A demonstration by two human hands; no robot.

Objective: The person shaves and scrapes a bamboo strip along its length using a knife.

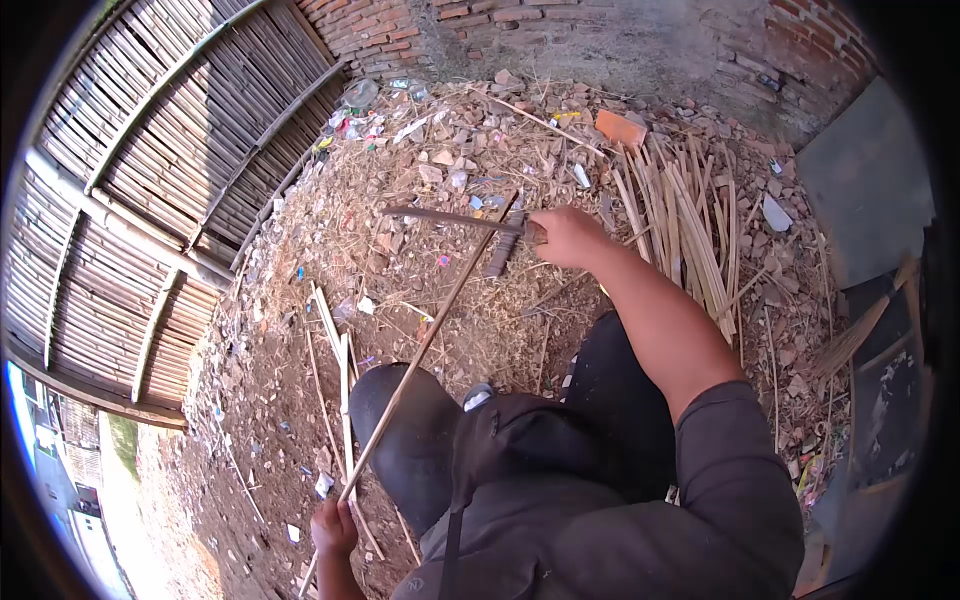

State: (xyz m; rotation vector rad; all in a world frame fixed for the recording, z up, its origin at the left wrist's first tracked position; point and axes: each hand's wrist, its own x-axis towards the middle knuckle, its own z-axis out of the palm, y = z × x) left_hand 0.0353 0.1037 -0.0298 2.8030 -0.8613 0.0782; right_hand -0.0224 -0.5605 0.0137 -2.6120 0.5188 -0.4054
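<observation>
My right hand (566,236) grips the handle of a long-bladed knife (450,219), whose dark blade points left over the littered ground. My left hand (334,527), low at the bottom left beside my knee, holds the near end of a long thin bamboo stick (432,336). The stick runs diagonally up to the right and meets the blade near my right hand. My knees in dark trousers sit between the two hands.
A pile of split bamboo strips (680,225) lies right of my right hand. A few loose strips (335,345) lie left of my knee. A woven bamboo wall (150,180) stands at left, a brick wall (520,25) behind. Rubble, shavings and litter cover the ground.
</observation>
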